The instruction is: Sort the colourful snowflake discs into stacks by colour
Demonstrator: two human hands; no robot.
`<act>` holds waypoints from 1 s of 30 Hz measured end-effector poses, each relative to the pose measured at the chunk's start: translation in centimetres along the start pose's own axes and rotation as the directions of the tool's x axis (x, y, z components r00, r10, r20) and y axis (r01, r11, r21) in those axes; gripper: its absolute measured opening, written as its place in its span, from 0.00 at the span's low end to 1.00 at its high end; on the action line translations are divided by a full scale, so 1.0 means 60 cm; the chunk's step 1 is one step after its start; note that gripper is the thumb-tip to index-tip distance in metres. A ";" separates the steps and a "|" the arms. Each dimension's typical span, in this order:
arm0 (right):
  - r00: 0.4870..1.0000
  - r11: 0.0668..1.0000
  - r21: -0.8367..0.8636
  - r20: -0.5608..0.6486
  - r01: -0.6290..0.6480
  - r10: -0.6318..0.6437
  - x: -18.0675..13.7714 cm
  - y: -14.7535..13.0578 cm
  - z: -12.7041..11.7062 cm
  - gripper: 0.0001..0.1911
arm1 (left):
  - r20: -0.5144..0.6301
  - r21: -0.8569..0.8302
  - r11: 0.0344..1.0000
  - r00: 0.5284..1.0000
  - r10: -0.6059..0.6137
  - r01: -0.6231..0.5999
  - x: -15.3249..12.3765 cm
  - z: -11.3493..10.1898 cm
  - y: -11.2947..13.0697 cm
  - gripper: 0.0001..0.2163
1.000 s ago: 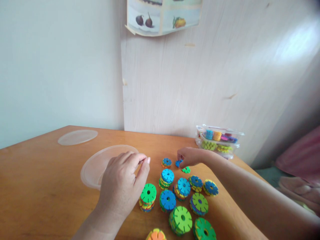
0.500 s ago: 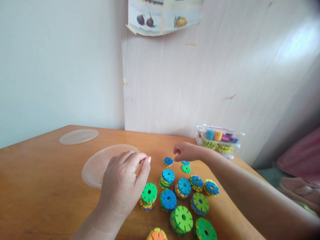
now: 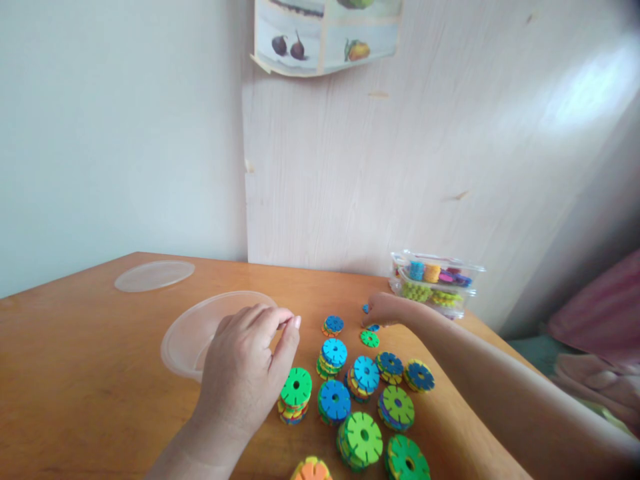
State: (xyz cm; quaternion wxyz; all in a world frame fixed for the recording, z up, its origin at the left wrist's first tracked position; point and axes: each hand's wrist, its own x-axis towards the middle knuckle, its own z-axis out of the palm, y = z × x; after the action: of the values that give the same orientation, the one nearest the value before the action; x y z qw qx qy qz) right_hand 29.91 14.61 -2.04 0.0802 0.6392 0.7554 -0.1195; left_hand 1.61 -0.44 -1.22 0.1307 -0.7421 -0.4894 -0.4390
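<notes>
My left hand (image 3: 250, 370) hovers over the near rim of a clear plastic bowl (image 3: 187, 333), thumb and fingers pinched together; I cannot see what, if anything, is between them. Just right of it stands a stack of notched discs with a green top (image 3: 296, 387). My right hand (image 3: 387, 310) reaches across from the right, its fingers curled with a small blue disc (image 3: 366, 308) at the fingertips. A loose green disc (image 3: 369, 339) and a blue one (image 3: 373, 327) lie just under that hand. Several more disc stacks (image 3: 367, 373) stand between my arms.
A clear lid (image 3: 154, 275) lies at the table's far left. Two stacked clear boxes of coloured discs (image 3: 436, 283) stand against the wooden wall panel at the back right. The orange table (image 3: 75, 373) ends on the right behind my forearm; pink fabric (image 3: 600, 313) lies beyond.
My right hand lifted off the loose discs, swung left, then drew back to the right with a blue disc at its fingertips. My left hand stayed where it was.
</notes>
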 end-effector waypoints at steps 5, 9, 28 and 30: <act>1.000 1.000 -0.016 -0.022 0.005 -0.005 -0.006 -0.008 -0.005 0.10 | -0.021 0.000 1.000 1.000 0.002 -0.002 0.000 -0.002 0.000 0.07; 1.000 1.000 -0.005 -0.011 -0.015 0.015 -0.015 -0.011 -0.012 0.12 | -0.028 -0.003 1.000 1.000 0.009 -0.010 0.000 -0.003 0.000 0.07; 0.978 0.835 0.524 -0.197 0.169 -0.074 -0.001 -0.072 0.003 0.06 | -0.020 -0.008 1.000 1.000 -0.004 0.004 0.000 -0.004 0.001 0.07; 0.978 0.828 0.534 -0.190 0.172 -0.080 -0.002 -0.077 0.006 0.05 | -0.019 -0.005 1.000 1.000 -0.002 0.002 0.000 -0.004 0.002 0.07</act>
State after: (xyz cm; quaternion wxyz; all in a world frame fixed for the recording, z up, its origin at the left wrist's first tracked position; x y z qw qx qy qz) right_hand 25.37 13.68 -1.97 -0.1746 0.5914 0.7343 -0.2837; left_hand 1.58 -0.63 -1.05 0.1329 -0.7378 -0.4878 -0.4473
